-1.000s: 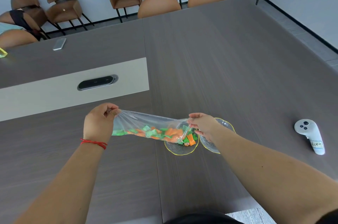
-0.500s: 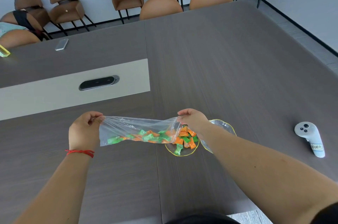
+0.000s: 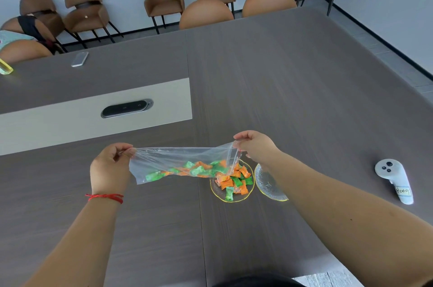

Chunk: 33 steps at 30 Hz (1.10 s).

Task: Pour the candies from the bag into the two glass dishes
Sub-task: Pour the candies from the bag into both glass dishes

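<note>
Since 0.5 s ago, more candies (image 3: 234,181) fill dish 1 (image 3: 216,190); dish 2 (image 3: 267,185) empty. Left hand (image 3: 110,169) and right hand (image 3: 256,146), apart, pinch the plastic bag (image 3: 173,160), roughly half-full.

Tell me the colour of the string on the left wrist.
Red string, seen in the head view.
</note>
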Each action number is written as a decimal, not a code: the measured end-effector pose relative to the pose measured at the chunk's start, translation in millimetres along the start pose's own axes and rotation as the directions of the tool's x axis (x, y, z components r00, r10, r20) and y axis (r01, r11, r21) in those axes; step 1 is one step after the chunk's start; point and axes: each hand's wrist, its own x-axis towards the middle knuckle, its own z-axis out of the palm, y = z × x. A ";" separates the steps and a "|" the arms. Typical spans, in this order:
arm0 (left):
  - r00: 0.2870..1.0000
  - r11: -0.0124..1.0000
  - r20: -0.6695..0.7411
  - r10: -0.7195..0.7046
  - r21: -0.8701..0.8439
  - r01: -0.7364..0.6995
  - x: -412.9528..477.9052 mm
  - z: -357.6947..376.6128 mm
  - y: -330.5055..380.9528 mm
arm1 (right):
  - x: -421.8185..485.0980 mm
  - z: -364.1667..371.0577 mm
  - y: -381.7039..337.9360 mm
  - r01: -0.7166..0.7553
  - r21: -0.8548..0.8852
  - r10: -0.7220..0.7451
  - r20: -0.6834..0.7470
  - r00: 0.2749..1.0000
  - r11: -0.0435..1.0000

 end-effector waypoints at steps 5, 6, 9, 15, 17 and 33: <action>0.998 0.998 0.058 0.033 -0.047 -0.031 -4.2 20.0 19.1 | -5.7 -34.9 2.4 -0.006 0.018 0.007 -0.060 0.998 1.000; 0.996 0.998 0.076 0.036 -0.053 -0.032 -5.1 26.3 24.1 | -7.5 -43.0 5.0 -0.008 0.032 0.010 -0.073 0.997 0.999; 0.989 0.997 0.141 0.055 -0.062 -0.046 -10.1 46.8 40.3 | -12.2 -66.2 17.3 -0.029 0.089 0.039 -0.112 0.993 0.996; 0.941 0.985 0.297 0.163 -0.097 -0.140 -23.6 84.5 74.0 | -22.6 -106.6 50.5 -0.141 0.203 0.178 -0.173 0.969 0.969; 0.916 0.977 0.339 0.213 -0.085 -0.196 -24.4 95.0 84.8 | -25.8 -116.1 62.6 -0.165 0.250 0.214 -0.184 0.959 0.954; 0.766 0.879 0.504 0.399 0.028 -0.476 -29.5 147.0 141.1 | -26.1 -128.2 123.4 -0.287 0.419 0.389 -0.180 0.904 0.861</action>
